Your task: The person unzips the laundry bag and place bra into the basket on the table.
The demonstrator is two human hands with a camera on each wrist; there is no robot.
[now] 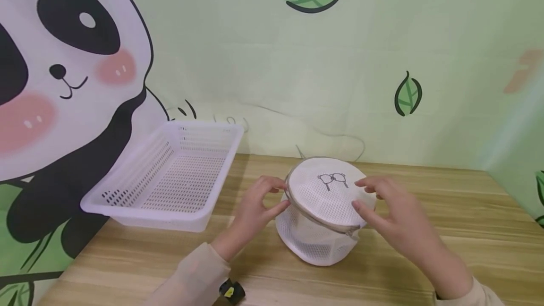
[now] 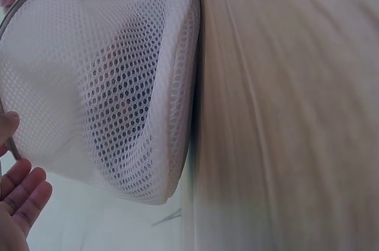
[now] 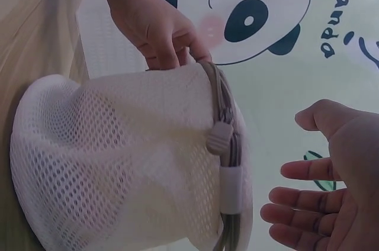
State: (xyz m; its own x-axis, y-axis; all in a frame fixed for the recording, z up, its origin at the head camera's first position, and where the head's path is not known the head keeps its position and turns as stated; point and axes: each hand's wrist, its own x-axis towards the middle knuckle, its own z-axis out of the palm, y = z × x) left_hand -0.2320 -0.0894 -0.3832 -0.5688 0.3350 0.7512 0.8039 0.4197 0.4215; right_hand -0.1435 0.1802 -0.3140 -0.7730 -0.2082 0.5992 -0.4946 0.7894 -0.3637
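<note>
"On your tabletop [image 1: 459, 197], a white basket [image 1: 165, 220] stands at the left of the frame, with the panda-printed wall [image 1: 238, 22] behind it. What lies between it and the bag [image 1: 325, 197]?"

"Your left hand [image 1: 254, 202], reaching up from the bottom and pinching the bag's rim [image 1: 329, 225] at its left edge."

"And your right hand [image 1: 397, 211]?"

"Open, fingers spread, at the bag's right side; the right wrist view shows it apart from the zip pull [image 3: 220, 138]."

"Where does your bag stand?"

"Upright on the tabletop, right of centre in the lower half. Its lid, marked with a glasses drawing [image 1: 333, 179], covers the top. A darker patch [image 2: 121, 103] shows through the mesh near the base; I can't tell you what it is."

"Your basket?"

"Open-topped, its slotted floor in plain view."
</note>
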